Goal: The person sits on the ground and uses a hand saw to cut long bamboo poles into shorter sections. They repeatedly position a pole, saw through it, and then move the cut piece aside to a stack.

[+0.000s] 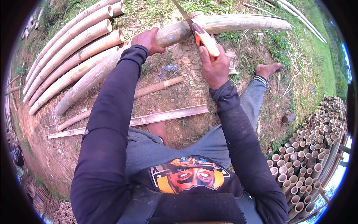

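A long, thick bamboo pole (171,34) runs across in front of me, from the lower left up to the far right. My left hand (148,40) is closed over it, thumb toward me. My right hand (215,65) grips the orange handle (207,43) of a hand saw. The saw's blade (182,10) lies across the pole, a short way right of my left hand, pointing away and to the left. Whether its teeth have cut into the bamboo cannot be made out.
Several cut bamboo poles (84,35) lie side by side at the far left. Split bamboo strips (171,115) rest on the ground near my bare foot (158,127). A big stack of short bamboo tubes (298,164) stands at the right. A crumpled plastic bottle (170,67) lies below the pole.
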The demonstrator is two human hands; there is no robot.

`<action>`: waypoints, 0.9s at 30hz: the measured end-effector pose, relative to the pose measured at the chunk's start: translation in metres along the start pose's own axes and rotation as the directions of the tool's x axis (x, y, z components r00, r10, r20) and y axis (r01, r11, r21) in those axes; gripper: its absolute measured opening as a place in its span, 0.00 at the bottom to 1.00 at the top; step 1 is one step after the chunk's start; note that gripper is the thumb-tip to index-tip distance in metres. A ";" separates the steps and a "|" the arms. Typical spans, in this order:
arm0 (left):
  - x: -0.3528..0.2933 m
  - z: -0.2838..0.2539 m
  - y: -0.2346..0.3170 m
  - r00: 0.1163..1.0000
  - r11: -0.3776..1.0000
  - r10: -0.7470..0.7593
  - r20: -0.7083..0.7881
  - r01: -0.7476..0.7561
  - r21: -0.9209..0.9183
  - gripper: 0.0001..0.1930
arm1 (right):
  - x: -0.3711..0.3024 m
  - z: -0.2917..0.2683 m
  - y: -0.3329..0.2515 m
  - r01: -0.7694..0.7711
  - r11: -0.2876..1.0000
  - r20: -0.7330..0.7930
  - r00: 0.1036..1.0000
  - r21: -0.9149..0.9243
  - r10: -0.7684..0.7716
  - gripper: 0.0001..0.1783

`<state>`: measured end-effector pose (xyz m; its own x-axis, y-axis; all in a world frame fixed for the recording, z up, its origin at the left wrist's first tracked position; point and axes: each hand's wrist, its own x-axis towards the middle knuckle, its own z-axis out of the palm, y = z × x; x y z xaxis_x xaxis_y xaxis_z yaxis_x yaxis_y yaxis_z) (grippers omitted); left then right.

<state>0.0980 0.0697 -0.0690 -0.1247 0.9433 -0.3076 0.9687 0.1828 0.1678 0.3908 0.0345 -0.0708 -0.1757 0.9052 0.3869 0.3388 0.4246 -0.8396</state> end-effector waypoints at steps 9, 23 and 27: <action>0.003 0.015 -0.003 0.997 1.000 -0.014 -0.080 0.015 0.018 0.44 | -0.067 -0.047 -0.046 0.057 0.988 -0.063 0.997 0.146 -0.048 0.15; 0.003 0.014 -0.005 0.999 1.000 -0.008 -0.048 0.008 -0.003 0.45 | -0.154 -0.100 -0.066 -0.102 0.991 -0.082 0.991 0.085 0.109 0.16; 0.002 0.013 -0.002 0.993 1.000 0.008 -0.119 -0.009 -0.012 0.41 | -0.004 -0.005 -0.007 -0.089 0.992 -0.002 0.996 0.088 0.089 0.14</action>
<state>0.0987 0.0680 -0.0822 -0.1417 0.9710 -0.1928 0.9671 0.1774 0.1824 0.3939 0.0281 -0.0640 -0.1428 0.9396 0.3110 0.2703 0.3393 -0.9010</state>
